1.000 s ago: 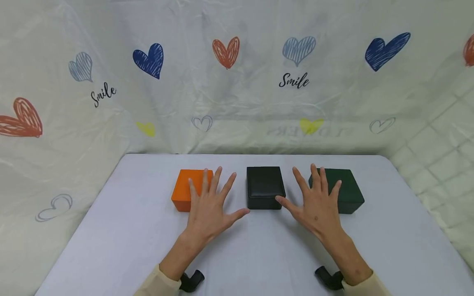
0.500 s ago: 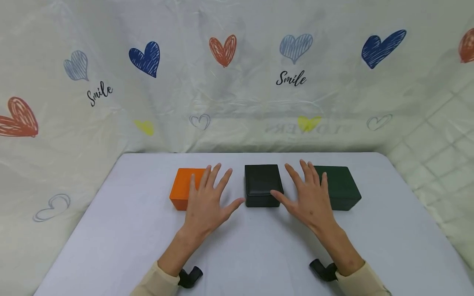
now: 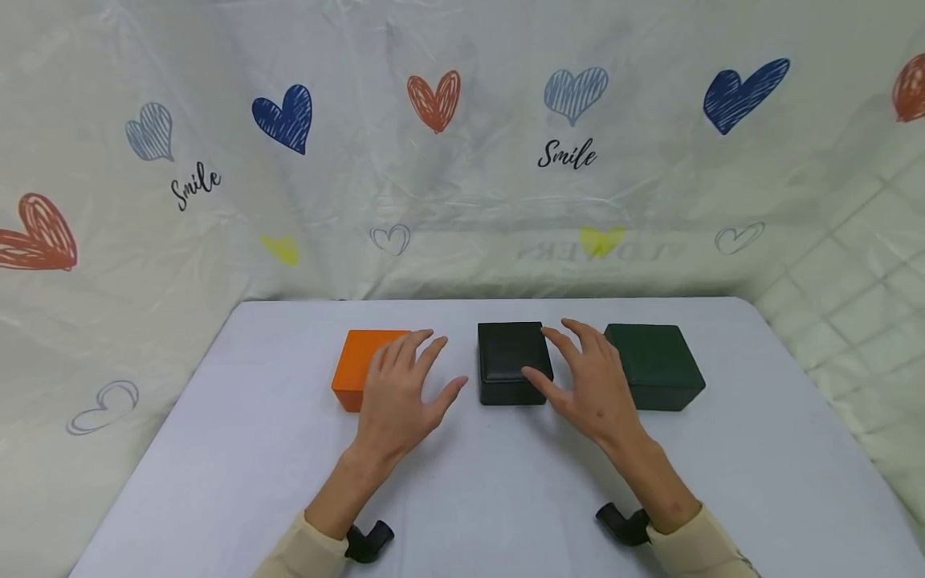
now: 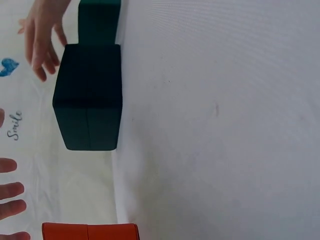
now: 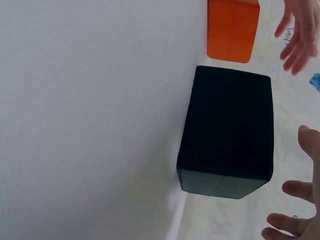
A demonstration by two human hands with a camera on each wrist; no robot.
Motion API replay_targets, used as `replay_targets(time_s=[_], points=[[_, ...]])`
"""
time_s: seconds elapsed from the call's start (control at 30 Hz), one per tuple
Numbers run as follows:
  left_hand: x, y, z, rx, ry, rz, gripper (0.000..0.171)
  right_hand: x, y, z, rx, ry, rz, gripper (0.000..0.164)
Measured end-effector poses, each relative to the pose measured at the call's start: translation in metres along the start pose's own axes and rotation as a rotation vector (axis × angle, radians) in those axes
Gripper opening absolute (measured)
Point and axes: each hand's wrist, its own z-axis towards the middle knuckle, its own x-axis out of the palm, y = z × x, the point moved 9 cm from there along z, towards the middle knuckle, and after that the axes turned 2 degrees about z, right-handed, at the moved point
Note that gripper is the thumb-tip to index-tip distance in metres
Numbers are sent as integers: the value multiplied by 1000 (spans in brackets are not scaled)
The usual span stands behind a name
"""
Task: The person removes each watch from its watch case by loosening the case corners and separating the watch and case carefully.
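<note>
Hovering empty and loose, your left hand [image 3: 393,397] is left of the black box [image 3: 511,355]; your right hand [image 3: 598,395], likewise empty, is nearer, by the box's right edge.

Right hand [image 4: 44,32] near the dark box [image 4: 89,77], orange box [image 4: 102,232] at the view's bottom edge.

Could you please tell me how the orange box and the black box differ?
The orange box is bright in colour, the black box very dark. The orange box sits at the left end of the row, the black box in the middle. Both rest on the white table.
</note>
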Motion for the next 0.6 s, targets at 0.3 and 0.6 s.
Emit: replay_targets(time_s=[0.3, 0.6], points=[[-2, 9, -3, -29, -24, -53, 48, 3, 10, 2, -41, -13, 33, 55], [-8, 23, -7, -85, -40, -100, 38, 9, 19, 5, -36, 10, 73, 45]])
